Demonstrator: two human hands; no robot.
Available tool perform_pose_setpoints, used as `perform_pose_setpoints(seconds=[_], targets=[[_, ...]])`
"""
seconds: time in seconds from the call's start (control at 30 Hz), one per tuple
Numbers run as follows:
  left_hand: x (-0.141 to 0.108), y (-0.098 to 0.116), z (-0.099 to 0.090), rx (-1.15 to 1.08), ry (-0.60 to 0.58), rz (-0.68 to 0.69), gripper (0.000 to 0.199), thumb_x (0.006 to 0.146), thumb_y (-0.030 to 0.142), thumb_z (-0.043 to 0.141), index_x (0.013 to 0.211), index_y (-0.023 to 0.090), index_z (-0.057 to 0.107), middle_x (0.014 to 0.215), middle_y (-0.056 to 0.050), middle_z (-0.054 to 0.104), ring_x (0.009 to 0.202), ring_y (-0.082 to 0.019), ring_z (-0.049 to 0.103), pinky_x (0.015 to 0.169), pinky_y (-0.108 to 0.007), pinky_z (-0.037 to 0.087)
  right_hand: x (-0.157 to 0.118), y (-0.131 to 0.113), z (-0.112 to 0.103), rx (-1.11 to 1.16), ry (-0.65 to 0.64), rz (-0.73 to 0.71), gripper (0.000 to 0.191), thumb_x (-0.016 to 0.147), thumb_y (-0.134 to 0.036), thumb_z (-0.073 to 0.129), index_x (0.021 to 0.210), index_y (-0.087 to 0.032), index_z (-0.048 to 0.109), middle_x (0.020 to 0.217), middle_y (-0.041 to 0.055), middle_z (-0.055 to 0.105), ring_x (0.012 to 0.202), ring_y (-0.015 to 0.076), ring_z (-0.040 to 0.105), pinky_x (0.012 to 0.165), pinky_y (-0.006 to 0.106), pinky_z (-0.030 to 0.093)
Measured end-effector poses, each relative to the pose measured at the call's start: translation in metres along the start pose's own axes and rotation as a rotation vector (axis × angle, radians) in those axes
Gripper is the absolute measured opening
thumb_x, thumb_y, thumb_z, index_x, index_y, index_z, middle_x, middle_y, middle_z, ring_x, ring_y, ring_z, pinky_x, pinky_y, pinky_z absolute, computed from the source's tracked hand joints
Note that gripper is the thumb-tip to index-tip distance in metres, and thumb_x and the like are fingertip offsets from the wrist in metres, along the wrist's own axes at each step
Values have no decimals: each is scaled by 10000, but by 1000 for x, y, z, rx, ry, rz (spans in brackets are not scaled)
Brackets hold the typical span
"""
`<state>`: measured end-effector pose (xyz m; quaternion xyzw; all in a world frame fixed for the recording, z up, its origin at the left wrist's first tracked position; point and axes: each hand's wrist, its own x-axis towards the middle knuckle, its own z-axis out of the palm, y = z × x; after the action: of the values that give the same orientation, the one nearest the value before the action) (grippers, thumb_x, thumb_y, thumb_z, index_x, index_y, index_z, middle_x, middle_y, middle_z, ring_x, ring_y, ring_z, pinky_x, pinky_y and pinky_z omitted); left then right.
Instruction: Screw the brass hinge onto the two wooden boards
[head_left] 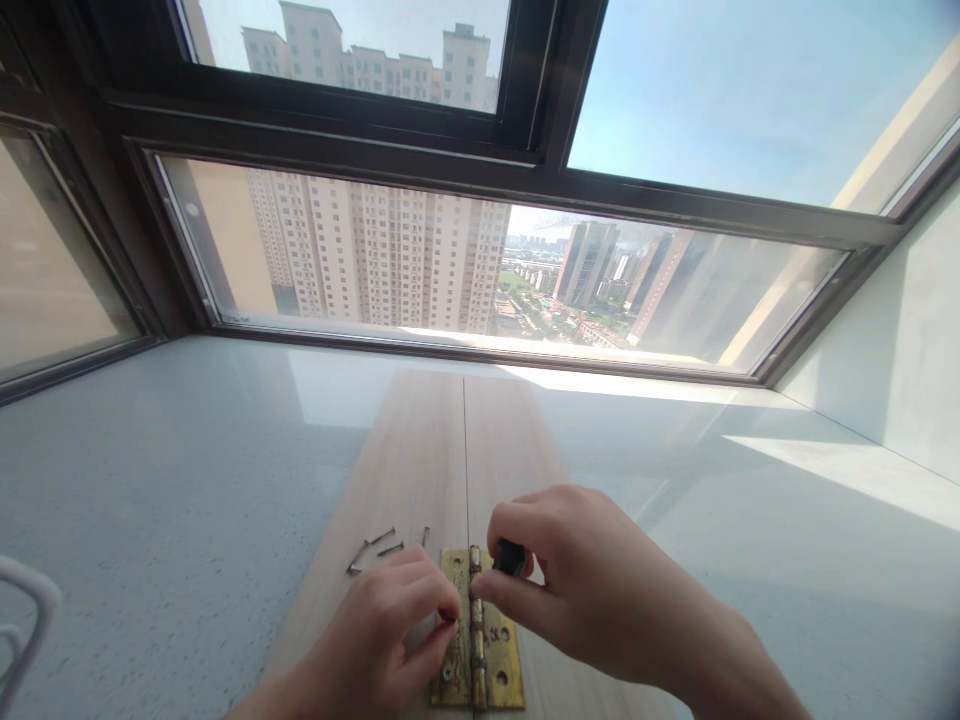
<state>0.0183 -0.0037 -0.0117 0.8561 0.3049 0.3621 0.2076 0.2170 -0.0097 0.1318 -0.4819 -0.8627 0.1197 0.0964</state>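
Observation:
A brass hinge (504,655) lies opened flat across the seam between two pale wooden boards (420,450). My left hand (382,625) is closed in a pinch at the hinge's left leaf; whatever its fingertips hold is hidden. My right hand (600,585) is wrapped round a black-handled tool (510,557) just above the right leaf. Only the dark end of that handle shows, with the rest covered by the fingers. A screw head sits in the lower hole of the left leaf. Several loose screws (390,549) lie on the left board, beyond my left hand.
The boards rest on a speckled white sill (202,500). Dark window frames (337,150) rise at the back, with tall buildings outside. A white curved rail (37,600) juts in at the lower left. A white wall (900,340) bounds the right side.

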Motion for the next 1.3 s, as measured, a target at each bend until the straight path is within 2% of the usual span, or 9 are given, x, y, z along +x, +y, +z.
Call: perform_pose_setpoints(seconds=[0.17,0.3,0.53,0.73,0.93,1.17,1.3], targets=[[1,1,-1,2,-9,20,147,805,50,537,793,195,558,730,-16,643,707,-167,577,638,-255,408,-6,5,-12,-12,52,27,213,849,-326,635,682,-201,588,589,-43,547,529,102,428,507,254,233],[2,2,-2,-3,-8,22,151,810,47,531,789,195,551,723,-13,642,700,-162,575,637,-247,408,-8,7,-14,9,59,32,205,846,-321,635,681,-211,582,596,-53,558,533,101,436,506,247,254],[2,0,0,14,-13,40,147,809,51,522,789,194,544,724,-19,639,699,-168,564,637,-253,402,4,16,-6,-93,62,100,230,848,-293,614,648,-192,561,617,-26,590,563,114,483,527,255,259],[3,0,0,5,-19,76,155,812,48,510,798,197,550,724,-16,634,695,-163,555,637,-246,394,9,24,4,-155,-3,173,249,836,-314,633,629,-190,571,617,-13,595,538,116,466,506,257,232],[2,-1,0,7,-13,71,142,817,59,520,798,197,547,720,-12,629,691,-161,551,626,-239,381,17,27,15,-107,-53,137,209,810,-359,659,673,-204,636,647,-14,630,561,118,486,500,249,241],[3,0,0,10,-16,68,140,833,65,512,793,196,543,717,-15,627,691,-161,550,627,-241,381,17,27,17,-116,-41,153,238,802,-337,657,627,-187,598,608,-7,603,518,111,414,488,257,221],[3,0,0,7,-18,64,139,829,62,515,794,195,540,717,-15,628,688,-160,549,624,-242,378,18,26,18,-91,-52,136,239,795,-308,661,612,-178,579,597,-9,588,520,105,421,489,250,229]])
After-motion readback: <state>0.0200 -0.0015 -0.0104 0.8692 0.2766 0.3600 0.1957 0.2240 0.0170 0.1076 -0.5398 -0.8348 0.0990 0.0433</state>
